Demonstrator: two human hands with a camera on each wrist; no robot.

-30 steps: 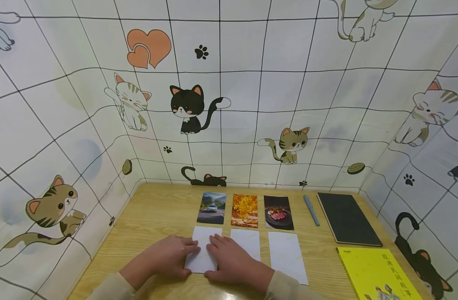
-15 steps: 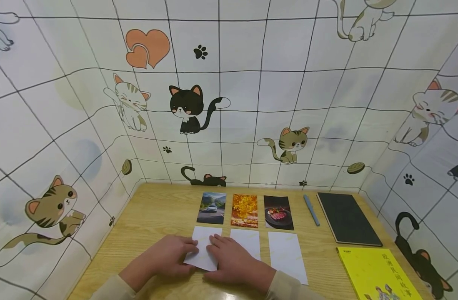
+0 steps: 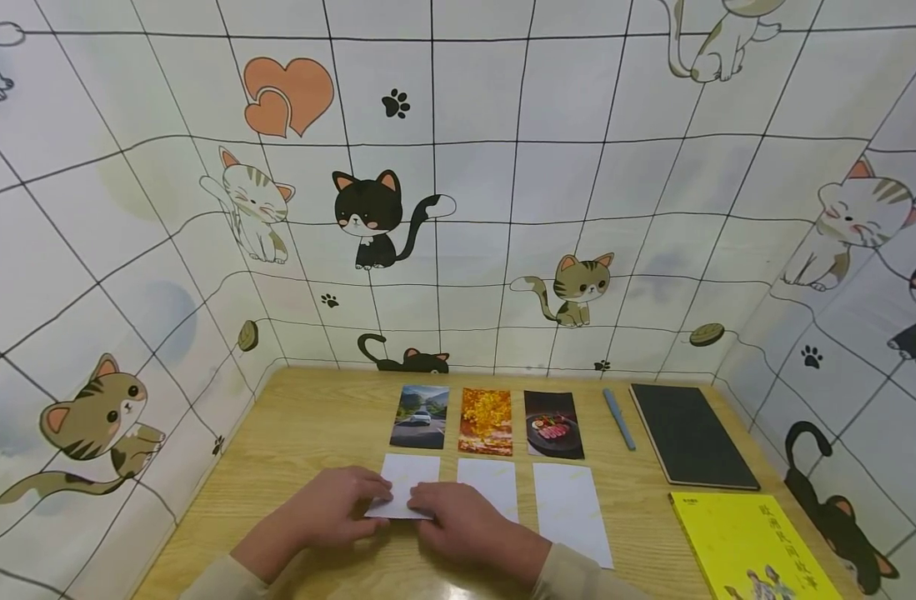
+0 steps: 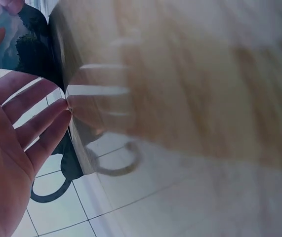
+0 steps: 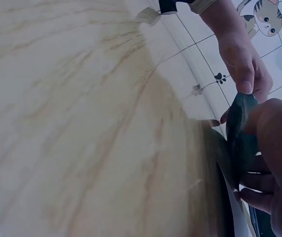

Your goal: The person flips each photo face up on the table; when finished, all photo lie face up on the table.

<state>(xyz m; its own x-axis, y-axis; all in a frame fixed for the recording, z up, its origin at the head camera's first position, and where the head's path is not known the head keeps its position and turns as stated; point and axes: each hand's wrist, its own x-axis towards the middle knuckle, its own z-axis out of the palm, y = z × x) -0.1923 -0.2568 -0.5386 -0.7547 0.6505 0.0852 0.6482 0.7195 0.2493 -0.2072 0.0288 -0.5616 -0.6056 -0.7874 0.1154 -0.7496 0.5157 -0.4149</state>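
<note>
In the head view, a white-backed photo card (image 3: 403, 473) lies at the left of the near row, its near edge bent up between my hands. My left hand (image 3: 345, 505) pinches its left side and my right hand (image 3: 461, 518) pinches its right side. The printed face of the photo card (image 4: 24, 47), dark green trees with pale mist, curves upward in the left wrist view. Beside it are the spread fingers of my left hand (image 4: 12, 133). The right wrist view shows the left thumb pressing the card (image 5: 237, 131); my right hand (image 5: 279, 158) partly hides it.
Two white-backed cards (image 3: 489, 483) (image 3: 573, 510) lie to the right. Behind them are a car photo (image 3: 420, 417), an autumn-leaves photo (image 3: 485, 422) and a food photo (image 3: 553, 425). Further right are a blue pen (image 3: 619, 419), a black notebook (image 3: 693, 435) and a yellow book (image 3: 750, 546).
The near edge of the left card has risen and bent away from the table. Both hands have curled more around its sides. The other cards stay in place.
</note>
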